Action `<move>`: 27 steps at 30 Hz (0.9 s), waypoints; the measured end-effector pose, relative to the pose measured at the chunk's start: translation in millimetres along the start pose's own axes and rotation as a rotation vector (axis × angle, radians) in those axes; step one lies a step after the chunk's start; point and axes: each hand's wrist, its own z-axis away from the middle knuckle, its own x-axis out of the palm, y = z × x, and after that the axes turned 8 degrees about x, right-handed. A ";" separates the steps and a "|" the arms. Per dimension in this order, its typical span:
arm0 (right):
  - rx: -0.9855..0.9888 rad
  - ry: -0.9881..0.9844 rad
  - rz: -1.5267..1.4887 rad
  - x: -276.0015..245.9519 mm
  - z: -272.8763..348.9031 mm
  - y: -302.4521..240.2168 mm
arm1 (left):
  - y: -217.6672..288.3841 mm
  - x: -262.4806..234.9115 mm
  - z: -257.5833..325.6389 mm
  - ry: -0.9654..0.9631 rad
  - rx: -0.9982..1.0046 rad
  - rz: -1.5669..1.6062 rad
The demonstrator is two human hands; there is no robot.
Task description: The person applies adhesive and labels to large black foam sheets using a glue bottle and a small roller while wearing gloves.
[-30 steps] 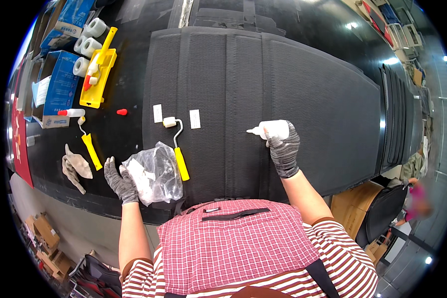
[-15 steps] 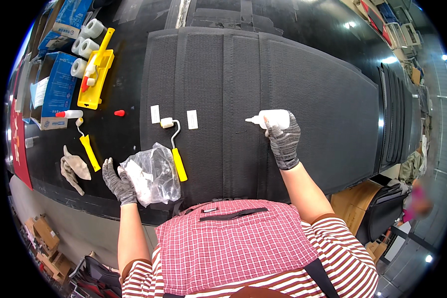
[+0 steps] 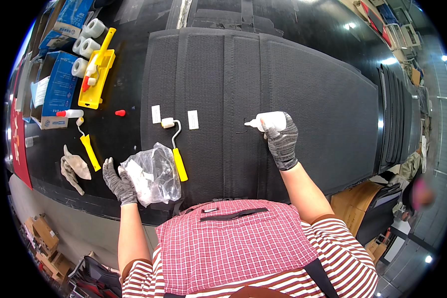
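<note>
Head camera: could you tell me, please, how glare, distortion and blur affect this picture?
In the head view, fisheye distortion bows the edges of the black mat toward the rim; ceiling lights glare off the glossy table at upper right; the far right edge is blurred, while the right hand with the white bottle and the left hand on the plastic bag look sharp.

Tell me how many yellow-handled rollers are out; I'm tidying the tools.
2. One roller lies on the black mat beside the plastic bag. A smaller roller lies on the table further left, near the rags. Others may be hidden.
</note>
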 end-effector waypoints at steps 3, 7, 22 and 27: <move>-0.001 -0.005 0.010 -2.2 4.4 0.7 | -0.7 0.4 0.6 0.001 0.002 -0.003; -0.040 -0.012 0.028 -3.6 9.8 0.6 | 0.0 0.9 -0.1 0.004 -0.001 0.006; -0.107 -0.105 0.042 15.8 13.7 -12.3 | 1.1 0.0 -0.1 0.005 0.005 -0.006; -0.152 -0.060 0.120 15.6 -1.6 -10.8 | 0.1 0.3 1.0 0.005 0.010 -0.019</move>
